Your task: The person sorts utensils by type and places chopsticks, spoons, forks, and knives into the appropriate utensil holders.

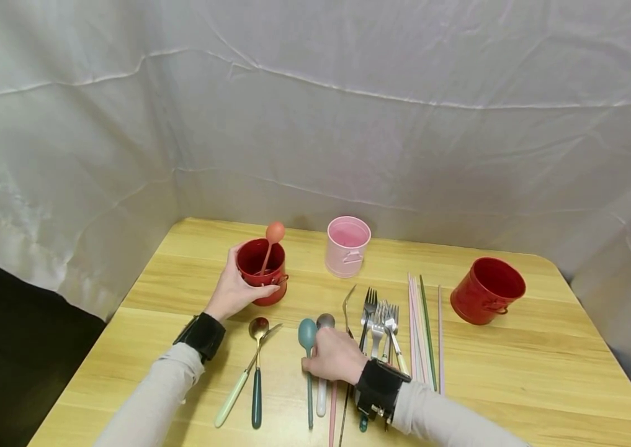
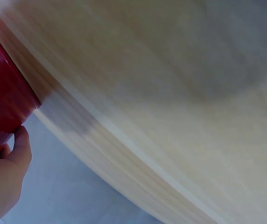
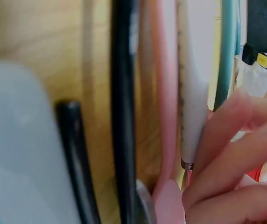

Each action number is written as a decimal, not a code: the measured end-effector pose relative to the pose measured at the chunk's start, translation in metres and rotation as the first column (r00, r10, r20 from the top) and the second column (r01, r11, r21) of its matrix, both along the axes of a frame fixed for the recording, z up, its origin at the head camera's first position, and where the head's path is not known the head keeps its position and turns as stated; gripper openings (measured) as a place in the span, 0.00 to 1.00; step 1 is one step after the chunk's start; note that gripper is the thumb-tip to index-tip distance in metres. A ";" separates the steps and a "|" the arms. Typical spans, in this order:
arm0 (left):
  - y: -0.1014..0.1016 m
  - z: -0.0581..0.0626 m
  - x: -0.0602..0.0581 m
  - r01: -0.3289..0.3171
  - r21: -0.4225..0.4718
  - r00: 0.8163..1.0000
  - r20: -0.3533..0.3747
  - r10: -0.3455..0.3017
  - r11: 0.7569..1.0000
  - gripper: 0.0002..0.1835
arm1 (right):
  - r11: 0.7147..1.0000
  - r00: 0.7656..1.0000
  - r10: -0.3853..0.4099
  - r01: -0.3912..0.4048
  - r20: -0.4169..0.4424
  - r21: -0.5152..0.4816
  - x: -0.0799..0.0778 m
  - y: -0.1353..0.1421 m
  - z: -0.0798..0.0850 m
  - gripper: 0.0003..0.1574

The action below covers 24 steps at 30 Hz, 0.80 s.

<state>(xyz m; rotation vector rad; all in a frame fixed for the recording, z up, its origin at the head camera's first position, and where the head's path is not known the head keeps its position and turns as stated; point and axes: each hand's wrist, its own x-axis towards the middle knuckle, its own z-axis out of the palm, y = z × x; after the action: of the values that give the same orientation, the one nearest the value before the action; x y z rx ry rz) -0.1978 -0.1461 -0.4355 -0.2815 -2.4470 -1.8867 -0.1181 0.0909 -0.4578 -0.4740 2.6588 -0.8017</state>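
My left hand (image 1: 237,284) grips a small red bucket (image 1: 270,297) at its left and front, thumb across the near side. An orange-red spoon (image 1: 275,233) leans inside it, bowl up. In the left wrist view, a finger (image 2: 21,144) lies against the red wall. My right hand (image 1: 335,355) pinches the handle of a teal spoon (image 1: 308,334) lying on the table. Beside it lie a white-handled spoon (image 1: 322,398) and a pink handle (image 1: 333,406). Curled fingers in the right wrist view partly hide the teal handle (image 3: 226,51).
A pink bucket (image 1: 343,257) stands at the back, and another red bucket (image 1: 477,295) at the right. Several forks (image 1: 378,329) and chopsticks (image 1: 428,329) lie right of my right hand. Left of it, a gold spoon (image 1: 257,385) with dark green handle crosses a green-handled knife (image 1: 231,397).
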 end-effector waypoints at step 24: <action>-0.004 -0.032 -0.014 -0.001 -0.032 1.000 -0.018 0.000 0.999 0.55 | 0.785 0.896 -0.001 0.276 0.443 -0.555 -0.020 0.012 -0.001 0.12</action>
<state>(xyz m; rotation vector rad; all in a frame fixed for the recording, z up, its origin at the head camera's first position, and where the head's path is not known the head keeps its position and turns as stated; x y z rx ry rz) -0.2121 -0.1502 -0.4677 -0.2972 -2.4680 -1.8377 -0.1378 0.1025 -0.4586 -0.1986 2.0032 -1.6225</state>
